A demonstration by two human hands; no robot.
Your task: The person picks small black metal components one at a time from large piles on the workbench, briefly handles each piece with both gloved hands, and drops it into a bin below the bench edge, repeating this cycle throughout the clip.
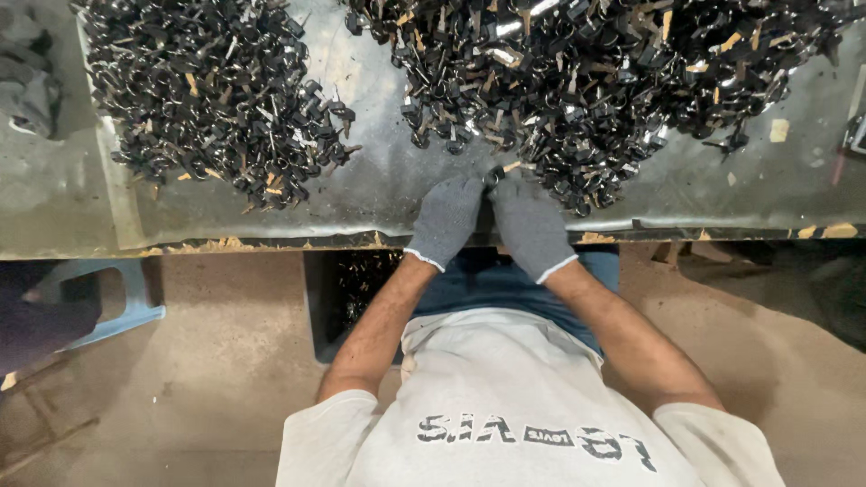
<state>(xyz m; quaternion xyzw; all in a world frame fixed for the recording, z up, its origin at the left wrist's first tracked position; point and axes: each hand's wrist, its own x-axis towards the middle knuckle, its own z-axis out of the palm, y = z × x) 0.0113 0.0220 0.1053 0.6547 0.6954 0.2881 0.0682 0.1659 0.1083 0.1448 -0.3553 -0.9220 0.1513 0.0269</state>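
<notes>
Both my hands wear grey knit gloves and meet at the near edge of a worn metal table (379, 180). My left hand (446, 216) and my right hand (528, 221) press together around a small black metal part (494, 174) held at the fingertips. Just beyond my right hand lies a large heap of small black metal parts (586, 81), some with tan bits. A second heap of the same parts (212, 99) lies further left on the table.
A dark bin (347, 293) with small parts inside stands under the table edge by my left forearm. A light blue stool (117, 302) stands on the dusty floor at left. A grey cloth (27, 81) lies at the table's far left.
</notes>
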